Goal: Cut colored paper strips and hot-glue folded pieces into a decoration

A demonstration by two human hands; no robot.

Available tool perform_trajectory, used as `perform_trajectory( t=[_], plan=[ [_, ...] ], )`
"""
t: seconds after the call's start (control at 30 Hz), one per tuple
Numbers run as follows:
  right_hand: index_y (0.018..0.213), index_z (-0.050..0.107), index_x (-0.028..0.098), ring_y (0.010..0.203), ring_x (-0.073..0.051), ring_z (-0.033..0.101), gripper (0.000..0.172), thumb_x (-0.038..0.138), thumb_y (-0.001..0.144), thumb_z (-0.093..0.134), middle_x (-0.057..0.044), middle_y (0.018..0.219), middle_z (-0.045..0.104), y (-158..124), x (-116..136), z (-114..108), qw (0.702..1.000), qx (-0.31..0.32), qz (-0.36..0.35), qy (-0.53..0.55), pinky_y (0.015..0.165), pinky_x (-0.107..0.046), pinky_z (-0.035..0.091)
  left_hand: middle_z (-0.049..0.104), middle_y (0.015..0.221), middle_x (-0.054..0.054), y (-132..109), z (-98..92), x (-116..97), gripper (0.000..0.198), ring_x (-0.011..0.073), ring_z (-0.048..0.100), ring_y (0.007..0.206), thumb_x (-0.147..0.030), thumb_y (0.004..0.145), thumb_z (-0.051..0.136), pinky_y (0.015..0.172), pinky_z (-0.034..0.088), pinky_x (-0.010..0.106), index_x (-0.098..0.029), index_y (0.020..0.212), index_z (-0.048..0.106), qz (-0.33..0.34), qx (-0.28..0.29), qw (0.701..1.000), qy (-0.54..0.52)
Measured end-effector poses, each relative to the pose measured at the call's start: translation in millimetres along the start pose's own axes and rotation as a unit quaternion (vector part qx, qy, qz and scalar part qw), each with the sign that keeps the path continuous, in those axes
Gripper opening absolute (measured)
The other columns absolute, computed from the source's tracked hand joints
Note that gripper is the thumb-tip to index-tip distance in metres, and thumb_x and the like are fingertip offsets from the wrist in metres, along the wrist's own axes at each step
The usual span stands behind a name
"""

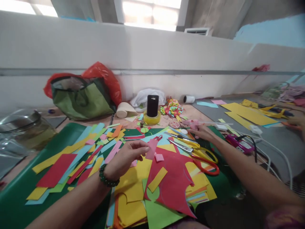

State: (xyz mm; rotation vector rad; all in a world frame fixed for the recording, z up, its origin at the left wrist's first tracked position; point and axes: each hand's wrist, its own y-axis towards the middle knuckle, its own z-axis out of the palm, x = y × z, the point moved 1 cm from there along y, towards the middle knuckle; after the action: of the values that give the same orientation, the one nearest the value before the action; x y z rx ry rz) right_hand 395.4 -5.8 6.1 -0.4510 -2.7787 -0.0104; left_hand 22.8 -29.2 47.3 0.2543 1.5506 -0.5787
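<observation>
My left hand [134, 151], with a dark green bead bracelet at the wrist, pinches a small pink paper piece [151, 149] above the sheets. My right hand [202, 132] reaches over the far right part of the green mat, its fingers closed around a pink object [192, 123] that I cannot clearly make out. Beneath my left hand lie yellow sheets [133, 183] and a red cut sheet [172, 178]. A small pink square [159, 157] rests on the red sheet. Scissors with red handles [206, 165] and yellow-handled ones [207, 152] lie between my hands.
Coloured strips [90, 152] cover the left of the green mat [14, 203]. A phone [152, 105] stands on a yellow tape roll [152, 118]. A glass jar [26, 130], green bag [82, 98], purple device [239, 144] with cables and another person's hand [296, 121] surround the mat.
</observation>
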Motion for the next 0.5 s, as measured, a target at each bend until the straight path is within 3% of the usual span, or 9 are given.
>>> perform_trajectory(
  t=[0.1, 0.17, 0.23, 0.3, 0.37, 0.43, 0.5],
  plan=[
    [0.052, 0.053, 0.02, 0.057, -0.021, 0.057, 0.044, 0.055, 0.079, 0.058, -0.005, 0.052, 0.058, -18, 2, -18, 0.995, 0.027, -0.005, -0.093, 0.052, -0.03, 0.032, 0.06, 0.063, -0.002, 3, 2.9, 6, 0.023, 0.0078, 0.053, 0.059, -0.031, 0.065, 0.078, 0.058, 0.042, 0.02, -0.015, 0.068, 0.062, -0.028, -0.006, 0.997, -0.071],
    [0.056, 0.056, 0.021, 0.058, -0.023, 0.058, 0.035, 0.047, 0.079, 0.06, -0.007, 0.058, 0.062, -41, 14, -28, 0.992, -0.023, -0.016, -0.121, 0.05, -0.031, 0.033, 0.062, 0.061, -0.001, 5, 6.1, 9, 0.025, 0.0077, 0.056, 0.057, -0.031, 0.064, 0.079, 0.056, 0.042, 0.018, -0.014, 0.068, 0.061, -0.038, -0.006, 0.994, -0.104],
    [0.074, 0.06, 0.021, 0.061, -0.02, 0.06, 0.021, 0.039, 0.084, 0.057, -0.005, 0.069, 0.066, -72, 38, -29, 0.981, -0.102, -0.154, -0.054, 0.051, -0.029, 0.037, 0.062, 0.058, -0.001, 5, 10.0, 10, 0.029, 0.0075, 0.057, 0.055, -0.033, 0.061, 0.082, 0.054, 0.042, 0.017, -0.014, 0.068, 0.06, -0.049, -0.01, 0.991, -0.122],
    [0.091, 0.062, 0.021, 0.062, -0.015, 0.061, 0.013, 0.028, 0.09, 0.052, -0.004, 0.078, 0.068, -102, 69, -19, 0.93, -0.127, -0.345, 0.029, 0.054, -0.025, 0.043, 0.063, 0.056, -0.001, 5, 14.3, 12, 0.034, 0.0073, 0.058, 0.053, -0.036, 0.057, 0.084, 0.053, 0.043, 0.016, -0.014, 0.068, 0.06, -0.059, -0.01, 0.99, -0.129],
    [0.104, 0.061, 0.021, 0.07, -0.014, 0.062, 0.02, 0.017, 0.093, 0.046, -0.005, 0.088, 0.069, -125, 99, -4, 0.848, -0.156, -0.503, 0.056, 0.059, -0.023, 0.046, 0.064, 0.055, 0.0, 3, 18.4, 14, 0.038, 0.0072, 0.059, 0.052, -0.038, 0.054, 0.086, 0.052, 0.043, 0.015, -0.013, 0.068, 0.06, -0.065, 0.002, 0.99, -0.128],
    [0.102, 0.063, 0.02, 0.063, -0.012, 0.058, 0.02, 0.012, 0.093, 0.046, -0.004, 0.081, 0.066, -135, 122, 9, 0.799, -0.185, -0.571, 0.045, 0.053, -0.022, 0.041, 0.066, 0.056, 0.001, 2, 21.5, 17, 0.04, 0.0078, 0.061, 0.052, -0.04, 0.054, 0.086, 0.051, 0.044, 0.014, -0.013, 0.069, 0.061, -0.07, 0.019, 0.989, -0.126],
    [0.092, 0.064, 0.019, 0.059, -0.012, 0.054, 0.02, 0.012, 0.093, 0.046, -0.003, 0.074, 0.063, -138, 135, 16, 0.771, -0.206, -0.6, 0.05, 0.049, -0.022, 0.038, 0.067, 0.057, 0.002, 1, 23.1, 20, 0.04, 0.0087, 0.062, 0.052, -0.041, 0.055, 0.085, 0.051, 0.044, 0.014, -0.013, 0.07, 0.061, -0.074, 0.034, 0.989, -0.119]
  ],
)
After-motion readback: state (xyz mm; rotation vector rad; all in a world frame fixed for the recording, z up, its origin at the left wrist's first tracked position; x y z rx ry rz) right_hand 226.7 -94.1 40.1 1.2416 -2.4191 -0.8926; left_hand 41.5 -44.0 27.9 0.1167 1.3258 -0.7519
